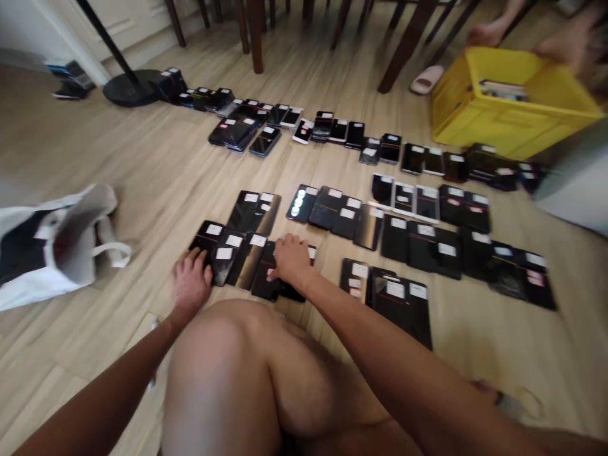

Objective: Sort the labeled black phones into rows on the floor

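Several dark phones with white labels lie in a front row on the floor, close together. My left hand (191,282) is at the row's left end, its spread fingertips touching the edge of the leftmost phone (205,235). Over the right part of the row rests my right hand (291,258), thumb apart from the fingers, on a dark phone (265,278). It partly hides another phone (292,291) beneath it. A gold-tinted phone (247,263) lies between the hands. Just behind, two more phones (244,211) lie side by side.
Further rows of labelled phones (394,237) stretch across the wooden floor. Another person's hands hold a yellow crate (503,120) at the upper right. A white bag (76,266) lies at left, near a black stand base (128,88). Chair legs (256,38) stand behind.
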`<action>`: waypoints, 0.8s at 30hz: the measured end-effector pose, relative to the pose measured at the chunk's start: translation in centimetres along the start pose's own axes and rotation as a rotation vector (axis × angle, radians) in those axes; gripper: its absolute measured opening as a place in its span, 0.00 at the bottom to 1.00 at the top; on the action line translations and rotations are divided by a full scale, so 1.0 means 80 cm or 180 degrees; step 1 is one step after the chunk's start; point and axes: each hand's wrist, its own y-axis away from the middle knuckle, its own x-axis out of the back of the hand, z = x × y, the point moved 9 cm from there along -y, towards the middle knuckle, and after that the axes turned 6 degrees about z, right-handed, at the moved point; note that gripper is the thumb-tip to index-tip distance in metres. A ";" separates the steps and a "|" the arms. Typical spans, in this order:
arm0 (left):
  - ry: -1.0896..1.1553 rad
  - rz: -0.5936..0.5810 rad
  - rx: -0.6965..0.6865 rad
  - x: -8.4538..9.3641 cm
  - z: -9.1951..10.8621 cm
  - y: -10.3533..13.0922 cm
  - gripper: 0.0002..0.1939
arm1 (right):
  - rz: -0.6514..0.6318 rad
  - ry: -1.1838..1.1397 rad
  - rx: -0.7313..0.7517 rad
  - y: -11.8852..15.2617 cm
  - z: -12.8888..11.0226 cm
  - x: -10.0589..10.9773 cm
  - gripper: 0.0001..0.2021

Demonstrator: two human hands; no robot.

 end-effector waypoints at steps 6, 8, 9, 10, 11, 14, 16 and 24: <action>0.0057 -0.0133 0.0161 0.001 0.000 -0.004 0.31 | -0.0133 -0.0346 0.0203 0.020 -0.015 -0.009 0.46; 0.0050 -0.0238 0.0274 0.000 -0.001 -0.005 0.32 | -0.0178 -0.0489 0.0114 0.029 -0.017 -0.012 0.43; 0.0039 -0.0286 0.0340 0.000 -0.001 -0.005 0.32 | -0.0201 -0.0571 0.0085 0.033 -0.018 -0.012 0.41; 0.0031 -0.0321 0.0387 0.001 -0.001 -0.005 0.33 | -0.0211 -0.0645 0.0065 0.037 -0.019 -0.012 0.40; 0.0028 -0.0336 0.0415 0.002 -0.001 -0.005 0.34 | -0.0215 -0.0701 0.0059 0.039 -0.021 -0.011 0.38; 0.0036 -0.0301 0.0413 0.004 -0.001 -0.006 0.35 | -0.0175 -0.0804 0.0093 0.043 -0.020 -0.001 0.34; 0.0040 -0.0298 0.0432 0.003 -0.003 -0.006 0.35 | -0.0029 -0.0933 0.0128 0.044 -0.018 0.011 0.30; 0.0057 -0.0348 0.0457 0.005 -0.001 -0.008 0.34 | -0.0082 -0.3683 -0.0215 0.086 -0.003 0.003 0.16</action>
